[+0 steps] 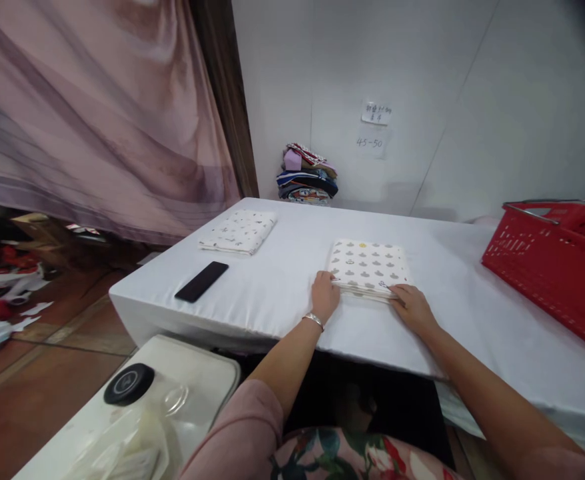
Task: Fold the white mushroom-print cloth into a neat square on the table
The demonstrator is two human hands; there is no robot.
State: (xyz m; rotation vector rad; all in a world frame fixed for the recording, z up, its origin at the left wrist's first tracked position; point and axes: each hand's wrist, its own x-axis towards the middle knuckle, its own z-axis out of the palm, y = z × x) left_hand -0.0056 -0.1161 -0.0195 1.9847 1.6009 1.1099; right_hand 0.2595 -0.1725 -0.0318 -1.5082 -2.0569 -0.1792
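Observation:
A folded white cloth with grey hat-like prints point(370, 263) lies flat on the white-covered table point(272, 287). My left hand point(325, 295), with a silver bracelet at the wrist, grips its near left corner. At the near right corner, my right hand point(413, 308) pinches the edge between thumb and fingers. Layers of the fold show along the near edge between both hands. Another folded white cloth with small dark prints point(240, 231) rests at the table's far left, touched by neither hand.
A black phone point(202, 281) lies left on the table. On the right stands a red basket point(557, 263). Stacked fabrics point(307, 175) are behind the table by the wall. A lower white surface point(197, 373) at the left front holds a round black object point(129, 384) and a plastic bag point(127, 443).

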